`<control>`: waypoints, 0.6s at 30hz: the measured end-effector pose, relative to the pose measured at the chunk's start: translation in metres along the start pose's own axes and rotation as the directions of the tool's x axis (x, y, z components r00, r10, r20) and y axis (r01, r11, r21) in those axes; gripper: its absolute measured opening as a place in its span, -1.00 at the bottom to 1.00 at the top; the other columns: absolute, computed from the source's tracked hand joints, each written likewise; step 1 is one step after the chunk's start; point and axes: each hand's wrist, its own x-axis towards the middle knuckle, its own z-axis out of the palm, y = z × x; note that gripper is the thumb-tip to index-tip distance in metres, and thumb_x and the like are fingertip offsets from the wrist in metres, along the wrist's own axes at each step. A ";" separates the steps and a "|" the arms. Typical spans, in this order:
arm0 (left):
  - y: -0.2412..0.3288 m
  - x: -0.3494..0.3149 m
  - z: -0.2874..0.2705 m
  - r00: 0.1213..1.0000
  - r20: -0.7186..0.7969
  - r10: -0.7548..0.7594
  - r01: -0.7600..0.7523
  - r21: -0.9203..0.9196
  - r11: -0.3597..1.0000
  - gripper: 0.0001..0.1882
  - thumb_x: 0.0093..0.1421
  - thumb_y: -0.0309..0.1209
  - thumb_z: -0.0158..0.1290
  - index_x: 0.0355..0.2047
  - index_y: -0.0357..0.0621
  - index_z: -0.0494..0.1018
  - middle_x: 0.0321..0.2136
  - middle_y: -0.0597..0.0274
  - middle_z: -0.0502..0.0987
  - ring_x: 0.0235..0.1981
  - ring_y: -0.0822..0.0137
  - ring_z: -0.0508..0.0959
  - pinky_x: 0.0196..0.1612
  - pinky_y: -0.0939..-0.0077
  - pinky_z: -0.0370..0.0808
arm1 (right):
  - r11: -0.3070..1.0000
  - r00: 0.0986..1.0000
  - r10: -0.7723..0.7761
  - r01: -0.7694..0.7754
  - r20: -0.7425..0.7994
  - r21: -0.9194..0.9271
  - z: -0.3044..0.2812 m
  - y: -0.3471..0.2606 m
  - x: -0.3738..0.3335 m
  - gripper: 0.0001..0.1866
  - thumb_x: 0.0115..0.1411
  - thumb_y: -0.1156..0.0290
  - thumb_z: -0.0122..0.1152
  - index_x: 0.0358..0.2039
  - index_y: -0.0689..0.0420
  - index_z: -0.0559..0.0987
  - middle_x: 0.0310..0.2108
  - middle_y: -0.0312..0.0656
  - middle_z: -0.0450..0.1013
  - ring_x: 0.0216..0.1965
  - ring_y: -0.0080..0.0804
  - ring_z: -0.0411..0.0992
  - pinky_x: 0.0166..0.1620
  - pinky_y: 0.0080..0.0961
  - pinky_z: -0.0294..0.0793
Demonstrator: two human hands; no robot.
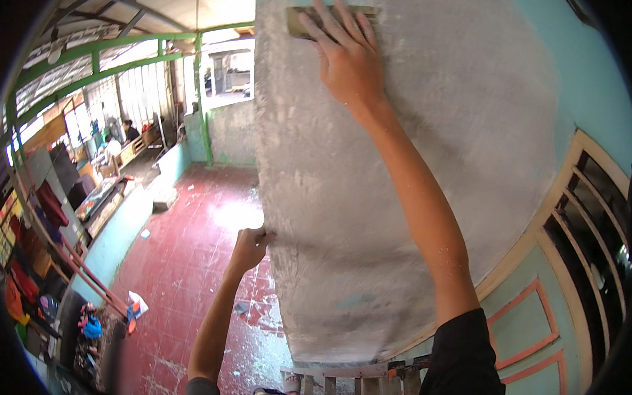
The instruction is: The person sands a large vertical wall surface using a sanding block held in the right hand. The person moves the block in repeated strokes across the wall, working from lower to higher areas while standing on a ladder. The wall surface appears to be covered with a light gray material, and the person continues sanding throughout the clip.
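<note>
High on a grey plastered wall (414, 166), my right hand (352, 66) presses a flat, yellow-brown rectangular block (296, 21) against the surface. Its fingers reach up over the block, and the block's far face is hidden against the plaster. Lower down, my left hand (249, 249) is closed at the wall's left edge, its fingertips touching the corner. Patches of turquoise paint border the grey plaster at the top and right.
Below me are wooden slats (368, 391) and a sandalled foot (292, 383). Debris lies on the red tiled floor (181, 283). A door (534, 337) with a slatted opening stands at the right. Beyond a low turquoise wall (116, 239) people sit among clutter.
</note>
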 end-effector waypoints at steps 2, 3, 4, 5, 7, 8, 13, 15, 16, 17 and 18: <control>0.004 -0.001 0.001 1.000 -0.017 -0.021 0.021 -0.001 1.000 -0.83 0.19 -0.48 0.14 -0.38 -0.42 0.57 -0.61 -0.14 0.54 -0.65 0.31 0.46 -0.49 0.36 0.38 | 0.999 0.999 0.038 -0.038 0.020 0.007 -0.002 -0.017 -0.010 -0.52 0.21 0.43 0.11 0.17 -0.07 0.49 0.28 -0.32 0.30 0.35 -0.20 0.15 0.35 -0.11 0.10; 0.004 -0.005 -0.002 0.999 -0.022 -0.030 0.031 0.007 1.000 -0.83 0.19 -0.48 0.14 -0.38 -0.42 0.57 -0.60 -0.15 0.54 -0.65 0.31 0.47 -0.49 0.36 0.38 | 0.999 0.996 0.022 -0.025 0.088 0.029 -0.003 -0.031 -0.026 -0.51 0.21 0.45 0.10 0.19 -0.07 0.48 0.29 -0.32 0.29 0.35 -0.21 0.15 0.36 -0.12 0.09; -0.005 -0.005 0.000 0.999 -0.042 0.001 -0.002 -0.013 1.000 -0.83 0.19 -0.49 0.13 -0.37 -0.42 0.57 -0.58 -0.17 0.56 -0.61 0.27 0.54 -0.47 0.33 0.41 | 0.999 0.989 0.003 -0.009 0.150 0.042 -0.002 -0.046 -0.049 -0.50 0.21 0.46 0.09 0.20 -0.07 0.47 0.30 -0.32 0.29 0.36 -0.22 0.14 0.36 -0.12 0.08; -0.013 -0.008 0.000 0.999 -0.048 -0.010 0.009 -0.004 1.000 -0.83 0.19 -0.49 0.13 -0.35 -0.42 0.57 -0.56 -0.17 0.57 -0.59 0.25 0.56 -0.45 0.32 0.42 | 0.998 0.977 -0.017 0.005 0.210 0.059 0.000 -0.062 -0.073 -0.49 0.21 0.47 0.07 0.21 -0.06 0.46 0.31 -0.32 0.28 0.36 -0.23 0.13 0.36 -0.13 0.07; -0.024 -0.006 0.007 0.998 -0.058 -0.013 0.012 -0.021 1.000 -0.83 0.19 -0.49 0.12 -0.32 -0.41 0.58 -0.53 -0.18 0.59 -0.55 0.20 0.61 -0.42 0.30 0.45 | 0.989 0.964 -0.038 -0.002 0.262 0.150 -0.007 -0.094 -0.123 -0.47 0.21 0.49 0.06 0.23 -0.05 0.44 0.32 -0.30 0.26 0.37 -0.21 0.13 0.37 -0.13 0.07; -0.022 -0.006 0.008 0.998 -0.056 -0.016 0.014 -0.038 0.999 -0.83 0.19 -0.49 0.12 -0.31 -0.40 0.58 -0.51 -0.18 0.59 -0.53 0.19 0.62 -0.41 0.30 0.47 | 0.990 0.966 -0.030 -0.007 0.257 0.143 -0.006 -0.093 -0.120 -0.47 0.21 0.49 0.07 0.23 -0.05 0.43 0.32 -0.29 0.26 0.36 -0.19 0.14 0.36 -0.12 0.07; -0.006 -0.005 0.002 0.998 -0.031 -0.057 0.055 -0.055 0.997 -0.82 0.19 -0.50 0.12 -0.26 -0.37 0.60 -0.45 -0.17 0.62 -0.46 0.15 0.65 -0.35 0.32 0.51 | 0.994 0.996 0.038 -0.047 0.084 0.101 0.017 -0.067 -0.044 -0.49 0.21 0.44 0.10 0.21 -0.04 0.45 0.28 -0.23 0.30 0.33 -0.15 0.18 0.34 -0.07 0.10; -0.010 -0.006 0.005 0.998 -0.038 -0.055 0.053 -0.065 0.996 -0.83 0.19 -0.50 0.11 -0.26 -0.36 0.60 -0.45 -0.17 0.62 -0.46 0.15 0.65 -0.36 0.31 0.50 | 0.998 0.999 0.042 -0.041 -0.021 0.052 0.030 -0.052 -0.001 -0.49 0.21 0.41 0.13 0.21 -0.03 0.45 0.27 -0.23 0.32 0.31 -0.16 0.20 0.33 -0.07 0.12; -0.007 -0.005 0.005 0.998 -0.037 -0.054 0.052 -0.051 0.997 -0.82 0.20 -0.50 0.11 -0.26 -0.36 0.60 -0.46 -0.17 0.61 -0.46 0.15 0.65 -0.36 0.32 0.50 | 0.997 0.998 0.057 -0.055 -0.035 0.056 0.025 -0.049 0.024 -0.53 0.23 0.40 0.08 0.19 0.04 0.46 0.27 -0.18 0.31 0.31 -0.10 0.19 0.34 -0.06 0.10; -0.004 -0.006 0.003 0.998 -0.038 -0.059 0.058 -0.031 0.998 -0.82 0.20 -0.49 0.11 -0.26 -0.35 0.60 -0.47 -0.17 0.61 -0.47 0.15 0.65 -0.37 0.32 0.50 | 0.995 0.996 0.076 -0.073 -0.052 0.068 0.017 -0.049 0.051 -0.56 0.26 0.40 0.04 0.17 0.11 0.46 0.26 -0.13 0.31 0.32 -0.04 0.18 0.34 -0.05 0.08; -0.005 -0.007 0.002 0.998 -0.029 -0.064 0.064 -0.016 0.998 -0.82 0.20 -0.49 0.11 -0.26 -0.35 0.60 -0.47 -0.15 0.62 -0.47 0.18 0.65 -0.37 0.33 0.50 | 0.993 0.994 0.093 -0.088 -0.064 0.076 0.015 -0.051 0.061 -0.58 0.29 0.39 0.00 0.15 0.17 0.47 0.26 -0.08 0.31 0.32 0.02 0.17 0.35 -0.05 0.06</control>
